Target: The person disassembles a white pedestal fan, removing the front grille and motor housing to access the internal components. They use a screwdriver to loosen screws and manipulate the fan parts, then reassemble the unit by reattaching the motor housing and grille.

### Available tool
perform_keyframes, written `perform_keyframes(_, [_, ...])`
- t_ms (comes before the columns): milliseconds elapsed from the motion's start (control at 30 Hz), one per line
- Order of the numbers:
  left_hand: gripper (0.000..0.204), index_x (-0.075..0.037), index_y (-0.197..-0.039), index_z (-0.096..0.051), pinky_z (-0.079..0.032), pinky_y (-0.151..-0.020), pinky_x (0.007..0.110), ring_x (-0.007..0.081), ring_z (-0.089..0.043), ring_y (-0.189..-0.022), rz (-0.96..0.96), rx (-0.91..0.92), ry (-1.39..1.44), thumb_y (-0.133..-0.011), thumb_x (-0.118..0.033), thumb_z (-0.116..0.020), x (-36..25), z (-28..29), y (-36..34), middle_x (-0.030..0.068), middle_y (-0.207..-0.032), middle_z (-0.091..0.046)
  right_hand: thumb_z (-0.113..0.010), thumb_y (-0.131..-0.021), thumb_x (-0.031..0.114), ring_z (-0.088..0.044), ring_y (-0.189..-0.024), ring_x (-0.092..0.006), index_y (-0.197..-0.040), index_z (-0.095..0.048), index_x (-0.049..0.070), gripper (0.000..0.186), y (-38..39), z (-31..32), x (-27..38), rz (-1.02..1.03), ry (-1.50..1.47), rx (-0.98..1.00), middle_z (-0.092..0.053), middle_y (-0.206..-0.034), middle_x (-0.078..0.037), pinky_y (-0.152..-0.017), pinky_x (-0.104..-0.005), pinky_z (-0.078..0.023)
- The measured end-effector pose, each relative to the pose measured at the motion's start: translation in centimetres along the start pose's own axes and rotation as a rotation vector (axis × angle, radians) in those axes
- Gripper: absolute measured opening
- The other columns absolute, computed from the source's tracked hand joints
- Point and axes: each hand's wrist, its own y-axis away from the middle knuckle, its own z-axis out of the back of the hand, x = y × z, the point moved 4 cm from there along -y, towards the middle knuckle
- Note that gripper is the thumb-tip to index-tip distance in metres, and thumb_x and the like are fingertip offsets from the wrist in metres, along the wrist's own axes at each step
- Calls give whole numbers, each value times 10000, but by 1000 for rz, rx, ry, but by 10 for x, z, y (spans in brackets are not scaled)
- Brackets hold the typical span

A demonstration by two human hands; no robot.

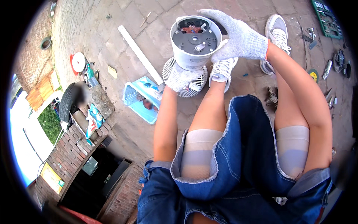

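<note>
An electric fan is tipped over between my feet, so the open underside of its white round housing (192, 59) faces up. Inside the housing are a dark grey cover with screws and some reddish wiring at the far side. My left hand (182, 77), in a white knitted glove, grips the fan from below, just under the housing. Around that hand shows the white wire grille (199, 83), low near the ground. My right hand (242, 37), gloved too, spans the housing's right side, fingers along the far rim and thumb against the near wall.
A white pole (138, 52) lies left of the fan, its near end by a light blue plastic basket (150, 118). Right of my shoes are a green tool case (328, 22), a cutting disc (313, 75) and several metal tools. A tyre (66, 102) stands by the brick wall.
</note>
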Motion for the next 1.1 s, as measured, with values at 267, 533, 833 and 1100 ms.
perform_keyframes(267, [651,-42,-1252,-533,-503,-888,332,202,-620,-1026,54,-88,128,-690,-224,-809,-9,-3,-7,106,-1167,-633,-852,-575,336,-497,-1238,-321,-1392,-413,152,945,4,2,38,219,269,26,-492,-1358,-114,-1024,-407,-433])
perform_keyframes(533, [653,-39,-1251,-532,-502,-890,331,200,-619,-1028,64,-141,176,-688,-215,-812,-10,-7,-5,106,-1166,-633,-836,-591,361,-464,-1272,-317,-1383,-430,122,922,5,11,55,324,164,104,-471,-1366,-127,-1058,-406,-397])
perform_keyframes(833, [655,-35,-1250,-530,-501,-893,330,199,-618,-1032,68,-186,197,-686,-205,-815,-10,-9,-4,107,-1166,-633,-818,-610,290,-506,-1225,-311,-1366,-458,150,849,5,11,49,215,292,111,-488,-1344,-118,-1042,-400,-417])
perform_keyframes(1100, [656,-31,-1249,-529,-500,-895,329,197,-616,-1034,63,-194,207,-683,-196,-818,-13,-9,-3,107,-1166,-632,-820,-596,252,-517,-1208,-312,-1362,-463,153,851,5,9,48,188,302,108,-492,-1334,-121,-1034,-398,-429])
